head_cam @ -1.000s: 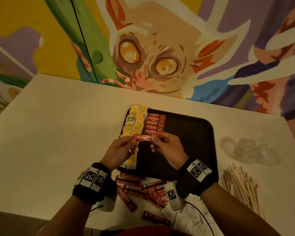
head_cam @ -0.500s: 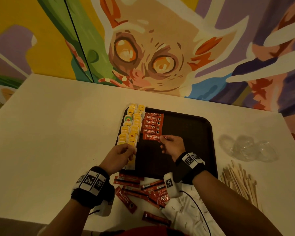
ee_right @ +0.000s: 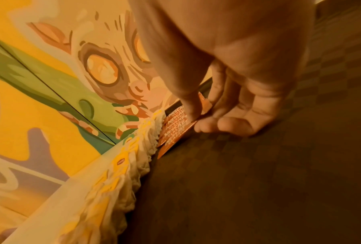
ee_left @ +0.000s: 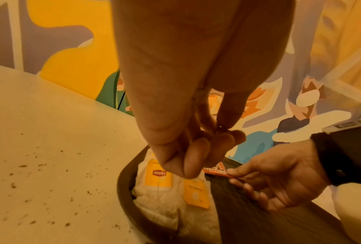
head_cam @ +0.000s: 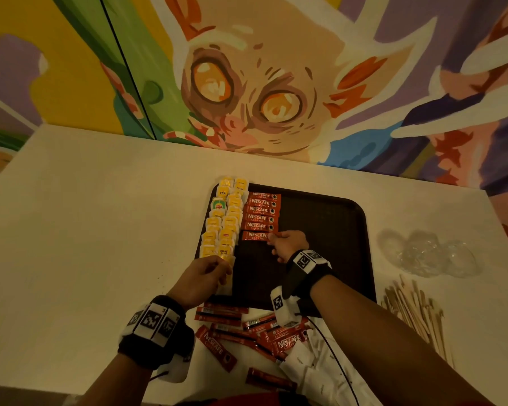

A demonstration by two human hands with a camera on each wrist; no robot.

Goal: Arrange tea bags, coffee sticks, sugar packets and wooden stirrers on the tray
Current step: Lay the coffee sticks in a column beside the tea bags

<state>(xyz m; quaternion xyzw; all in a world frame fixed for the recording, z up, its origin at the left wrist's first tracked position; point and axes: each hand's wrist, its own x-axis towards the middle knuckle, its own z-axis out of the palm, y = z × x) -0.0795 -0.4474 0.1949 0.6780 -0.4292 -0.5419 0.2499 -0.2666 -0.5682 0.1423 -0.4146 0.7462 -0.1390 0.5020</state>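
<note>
So a second ago both hands had this coffee stick (head_cam: pixel 255 236) up in the air, now my right hand (head_cam: pixel 288 246) has it down flat on the tray (head_cam: pixel 320 230), grip still pinching its right end, slotted just under the other five sticks (head_cam: pixel 261 210). My left hand (head_cam: pixel 201 278) let go and hangs loosely curled, empty, by the tea bags (head_cam: pixel 223 224). Row's growing, but a whole pile of sticks (head_cam: pixel 247 332) is still on the tabletop behind my wrists.
</note>
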